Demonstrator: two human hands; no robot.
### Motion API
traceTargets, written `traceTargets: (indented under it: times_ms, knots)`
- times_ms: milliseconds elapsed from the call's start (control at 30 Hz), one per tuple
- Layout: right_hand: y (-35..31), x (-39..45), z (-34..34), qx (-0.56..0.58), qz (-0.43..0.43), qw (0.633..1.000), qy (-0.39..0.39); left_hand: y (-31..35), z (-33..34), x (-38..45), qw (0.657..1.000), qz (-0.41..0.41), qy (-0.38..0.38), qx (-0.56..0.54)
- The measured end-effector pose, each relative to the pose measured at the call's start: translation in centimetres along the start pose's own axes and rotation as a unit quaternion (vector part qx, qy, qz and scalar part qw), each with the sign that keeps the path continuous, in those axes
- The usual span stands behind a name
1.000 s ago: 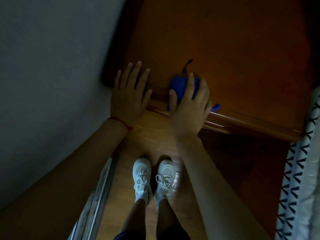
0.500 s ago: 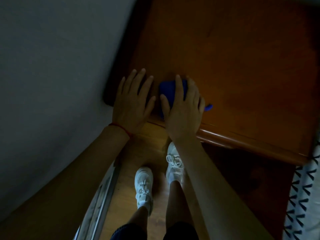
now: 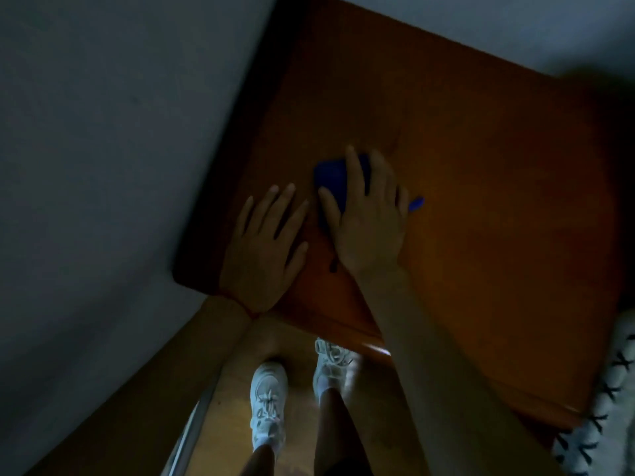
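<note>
Right grip (image 3: pixel 369 231) flat on blue cloth (image 3: pixel 331 180), left grip (image 3: pixel 264 249) at tabletop (image 3: pixel 481 201) near edge

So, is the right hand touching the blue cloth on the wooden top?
Touching. The head view shows the right hand pressed flat on the blue cloth, its fingers spread over it; cloth shows on both sides.

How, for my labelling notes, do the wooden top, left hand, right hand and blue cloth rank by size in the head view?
1. wooden top
2. left hand and right hand: alike, unranked
3. blue cloth, partly hidden under the right hand
</note>
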State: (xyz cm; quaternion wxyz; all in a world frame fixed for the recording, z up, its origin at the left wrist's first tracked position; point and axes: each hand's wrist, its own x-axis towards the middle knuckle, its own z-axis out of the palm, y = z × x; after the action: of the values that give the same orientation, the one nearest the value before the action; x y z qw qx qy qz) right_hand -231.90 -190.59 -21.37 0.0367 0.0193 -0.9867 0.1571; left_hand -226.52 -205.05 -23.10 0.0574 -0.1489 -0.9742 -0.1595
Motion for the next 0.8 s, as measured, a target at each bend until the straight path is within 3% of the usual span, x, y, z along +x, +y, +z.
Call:
traceTargets:
  times_ms: [133, 233, 333, 600, 800]
  knots:
    - [0.0, 7.1, 0.3, 0.028, 0.021, 0.999, -0.022, 0.0, -0.2, 0.1, 1.0, -0.008, -0.025, 0.004]
    - [0.1, 3.9, -0.3, 0.013, 0.015, 1.0, -0.015, 0.3, -0.5, 0.4, 0.999, -0.017, -0.04, 0.022]
    - [1.2, 1.3, -0.8, 0.003, -0.028, 0.998, -0.057, 0.6, -0.7, 2.6, 0.999, -0.04, -0.022, 0.003]
    - [1.7, 16.1, -0.6, 0.054, 0.035, 0.994, -0.089, -1.0, 0.9, 10.6, 0.996, -0.082, -0.021, -0.007]
    - [1.5, 12.1, -0.7, 0.04, 0.029, 0.997, -0.063, -1.1, 0.9, 10.6, 0.997, -0.075, -0.018, -0.001]
